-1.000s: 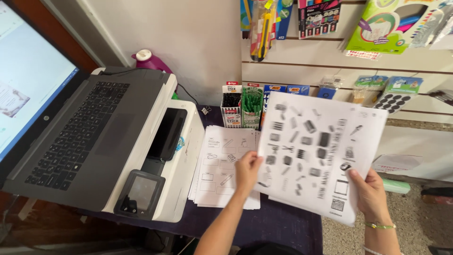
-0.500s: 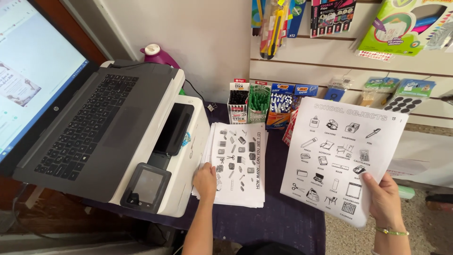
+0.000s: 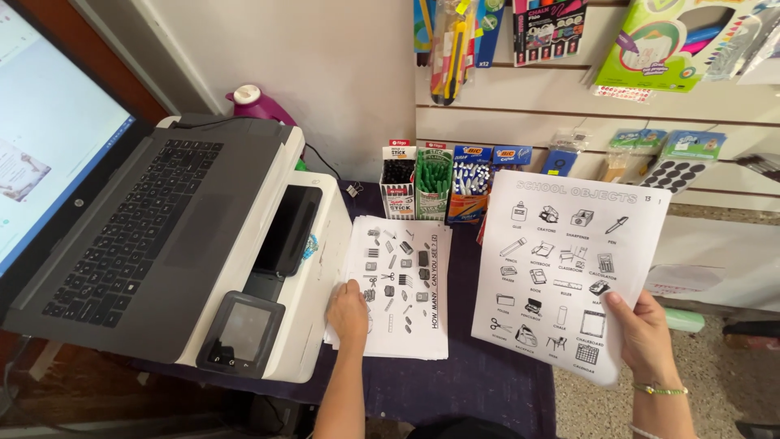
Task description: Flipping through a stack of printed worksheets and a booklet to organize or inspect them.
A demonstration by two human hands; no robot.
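Note:
My right hand (image 3: 646, 335) grips the lower right edge of a white printed sheet (image 3: 561, 260) with rows of small black-and-white pictures, held up above the table. My left hand (image 3: 348, 311) rests flat on the lower left corner of a stack of printed sheets (image 3: 402, 284) lying on the dark purple tablecloth (image 3: 471, 382). The top sheet of that stack shows scattered small pictures. The stack lies right beside a white printer (image 3: 313, 276).
An open grey laptop (image 3: 146, 228) sits on top of the printer. Boxes of pens (image 3: 435, 183) stand at the back of the table against a slat wall hung with stationery packs (image 3: 548, 28). A purple bottle (image 3: 256, 104) stands behind the printer.
My left hand laid a sheet on the stack and now presses its lower left corner. My right hand still holds up another sheet, now steady and sharp.

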